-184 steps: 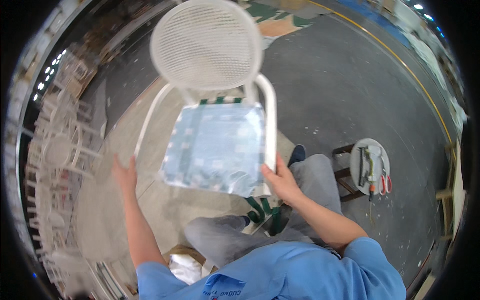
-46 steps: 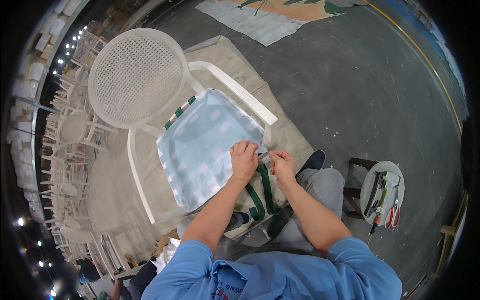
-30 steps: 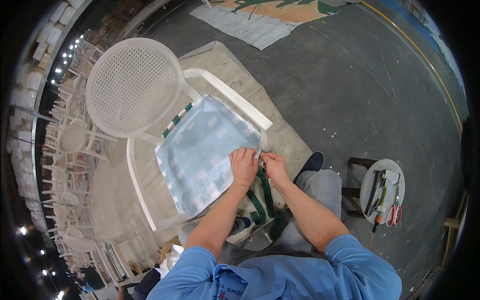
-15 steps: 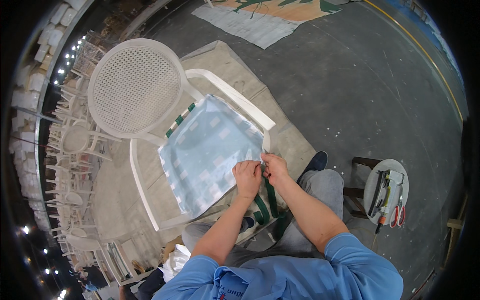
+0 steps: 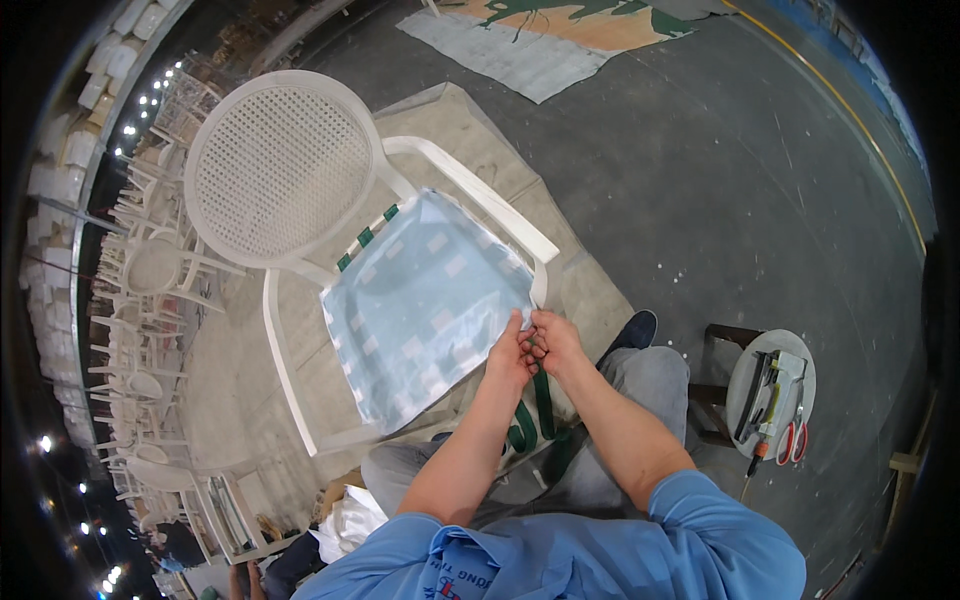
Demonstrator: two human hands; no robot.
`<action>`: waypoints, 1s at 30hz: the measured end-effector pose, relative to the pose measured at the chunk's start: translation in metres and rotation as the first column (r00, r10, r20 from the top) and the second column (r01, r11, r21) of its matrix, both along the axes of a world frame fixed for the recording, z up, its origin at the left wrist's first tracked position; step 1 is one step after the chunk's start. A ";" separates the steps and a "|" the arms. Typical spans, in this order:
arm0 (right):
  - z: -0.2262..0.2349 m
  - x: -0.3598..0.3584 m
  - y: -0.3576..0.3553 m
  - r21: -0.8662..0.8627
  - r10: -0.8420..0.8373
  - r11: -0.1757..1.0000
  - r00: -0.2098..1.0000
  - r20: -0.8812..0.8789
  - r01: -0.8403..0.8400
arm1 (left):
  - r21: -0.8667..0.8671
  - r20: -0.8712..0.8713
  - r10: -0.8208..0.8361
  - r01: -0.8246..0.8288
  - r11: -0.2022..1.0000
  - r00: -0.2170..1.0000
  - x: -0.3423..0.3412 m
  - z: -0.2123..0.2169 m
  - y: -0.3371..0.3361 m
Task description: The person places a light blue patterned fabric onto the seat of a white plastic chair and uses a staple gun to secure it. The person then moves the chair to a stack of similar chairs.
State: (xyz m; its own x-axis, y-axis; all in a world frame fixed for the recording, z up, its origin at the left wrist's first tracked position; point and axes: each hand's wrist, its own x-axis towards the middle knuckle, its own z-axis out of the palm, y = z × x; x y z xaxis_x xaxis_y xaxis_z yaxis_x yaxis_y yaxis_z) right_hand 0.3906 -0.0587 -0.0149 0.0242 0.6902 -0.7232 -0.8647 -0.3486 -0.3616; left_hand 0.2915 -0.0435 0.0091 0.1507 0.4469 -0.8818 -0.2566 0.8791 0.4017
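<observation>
The left hand (image 5: 512, 352) and the right hand (image 5: 556, 342) are meeting at the near right corner of the pale blue seat cover (image 5: 420, 305), fingers pinching its edge. The cover is lying over the seat of the white armchair (image 5: 290, 170). Green straps (image 5: 535, 415) are hanging below the hands, and a round stool with tools (image 5: 770, 392) is standing well apart on the right.

- I'm in a furniture workshop: bare concrete floor (image 5: 700, 180), stacked white chairs (image 5: 140, 300) along my left
- A stool (image 5: 770, 395) holding scissors and tools stands beside me
</observation>
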 end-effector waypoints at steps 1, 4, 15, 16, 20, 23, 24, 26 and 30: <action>-0.001 0.002 0.001 0.002 0.001 1.000 1.000 -0.009 -0.001 | -0.007 -0.014 0.001 -0.001 1.000 1.000 0.004 -0.001 0.004; 0.003 0.003 0.001 0.027 0.062 0.998 0.998 0.026 -0.063 | 0.035 0.012 0.066 -0.067 0.997 0.998 0.003 -0.018 0.005; 0.028 -0.001 -0.010 -0.116 0.012 0.993 0.970 0.243 0.017 | 0.031 -0.048 0.342 -0.341 0.940 0.939 0.017 -0.024 -0.004; 0.028 0.000 -0.008 -0.118 0.016 0.993 0.969 0.247 0.013 | 0.034 -0.041 0.368 -0.367 0.930 0.929 0.019 -0.024 -0.004; 0.024 -0.002 -0.004 -0.111 0.001 0.993 0.960 0.279 0.032 | 0.036 -0.069 0.338 -0.336 0.941 0.939 0.020 -0.022 -0.003; 0.027 -0.013 -0.002 -0.130 0.021 0.991 0.959 0.284 0.017 | 0.060 -0.077 0.263 -0.259 0.964 0.962 0.005 -0.026 -0.006; 0.028 -0.018 -0.002 -0.140 0.038 0.990 0.959 0.281 0.001 | 0.077 -0.069 0.247 -0.241 0.967 0.967 -0.003 -0.026 -0.009; 0.018 -0.020 -0.001 -0.103 -0.005 0.994 0.947 0.320 0.040 | 0.154 -0.100 0.145 -0.128 0.980 0.984 -0.007 -0.023 -0.017; -0.011 -0.013 0.002 -0.012 -0.107 0.992 0.891 0.442 0.125 | 0.504 -0.614 -0.049 0.439 0.743 0.788 -0.005 -0.009 -0.046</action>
